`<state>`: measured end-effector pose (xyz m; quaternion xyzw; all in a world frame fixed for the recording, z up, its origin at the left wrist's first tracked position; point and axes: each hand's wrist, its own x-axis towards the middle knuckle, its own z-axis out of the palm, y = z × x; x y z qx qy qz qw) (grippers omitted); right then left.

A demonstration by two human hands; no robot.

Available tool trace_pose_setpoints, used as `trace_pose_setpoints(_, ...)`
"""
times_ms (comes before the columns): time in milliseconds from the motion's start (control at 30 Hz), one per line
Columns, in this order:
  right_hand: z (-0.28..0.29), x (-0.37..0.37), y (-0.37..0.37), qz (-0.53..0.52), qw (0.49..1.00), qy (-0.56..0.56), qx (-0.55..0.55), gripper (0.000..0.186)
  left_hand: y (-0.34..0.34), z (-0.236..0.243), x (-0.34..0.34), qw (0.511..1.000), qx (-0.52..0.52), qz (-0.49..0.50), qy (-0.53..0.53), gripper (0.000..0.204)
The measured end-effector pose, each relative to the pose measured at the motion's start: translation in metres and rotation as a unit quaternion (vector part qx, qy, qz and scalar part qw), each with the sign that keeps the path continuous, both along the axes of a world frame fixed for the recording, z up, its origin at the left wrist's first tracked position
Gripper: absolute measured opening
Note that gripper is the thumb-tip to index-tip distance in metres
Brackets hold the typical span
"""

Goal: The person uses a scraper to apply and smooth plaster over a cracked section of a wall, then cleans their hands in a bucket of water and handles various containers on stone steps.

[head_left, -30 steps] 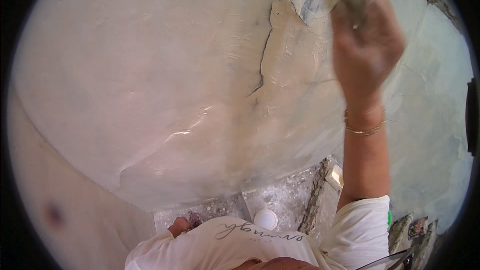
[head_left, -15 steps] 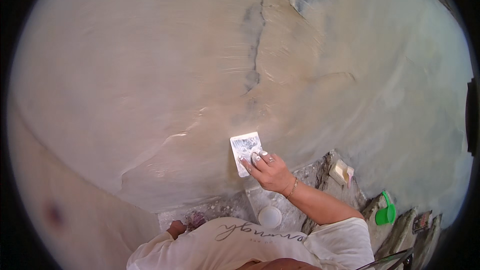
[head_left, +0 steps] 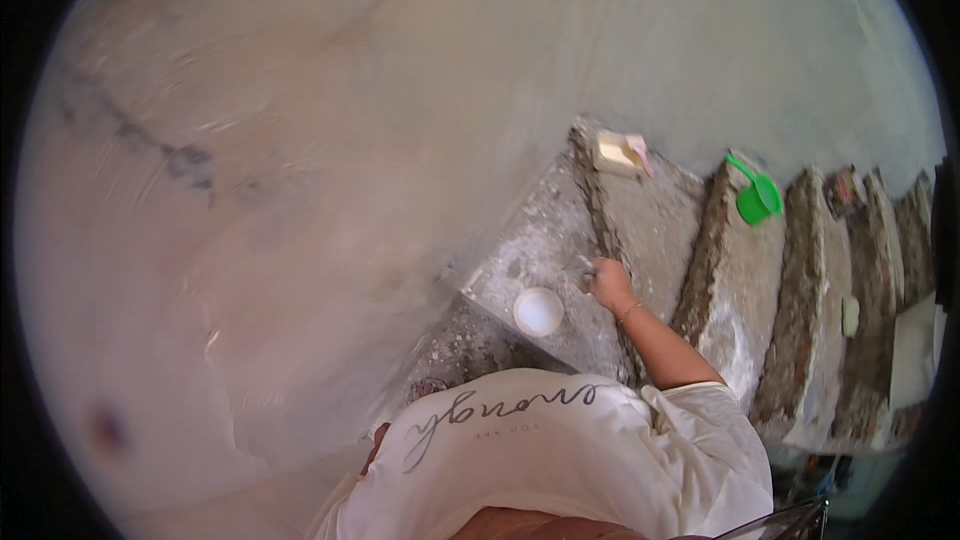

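Observation:
My right hand (head_left: 608,285) is over the rough concrete step, to the right of a round white tub (head_left: 538,312) that holds white material. Its fingers are closed, and a thin, pale, grey-white piece shows at their tips, too small and blurred to name. The flat white rectangular scraper from the earlier frame cannot be made out clearly. Of my left arm only a sliver of skin (head_left: 376,447) shows beside my white shirt; the fingers are hidden. A large smooth plastered wall (head_left: 330,170) rises ahead and to the left, with grey patches and ridges.
Rough concrete stairs (head_left: 650,220) run off to the right. On them are a cream container (head_left: 612,154) with a pink item, a green dipper (head_left: 760,200), a dark printed packet (head_left: 845,192) and a pale green object (head_left: 850,316). A purplish bundle (head_left: 428,387) lies by my shirt.
My right hand has left the wall, where it held the scraper flat, and moved down to the step by the tub. The view has turned right, showing more stairs.

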<state>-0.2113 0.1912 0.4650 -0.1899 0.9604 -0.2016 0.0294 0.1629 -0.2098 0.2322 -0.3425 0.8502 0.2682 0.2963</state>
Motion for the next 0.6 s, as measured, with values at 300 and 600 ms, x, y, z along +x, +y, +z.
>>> trace_pose_setpoints(300, -0.083, 0.088, 0.134, -0.327, 0.936, -0.116, -0.054, 0.024, -0.013, -0.018, -0.049, 0.996, 0.019, -0.091, -0.001, 0.038)
trace_pose_setpoints(600, -0.143, 0.153, 0.173, -0.377, 0.922, -0.081, -0.033, 0.018, -0.003, -0.035, -0.101, 0.985, 0.05, -0.161, 0.02, 0.037)
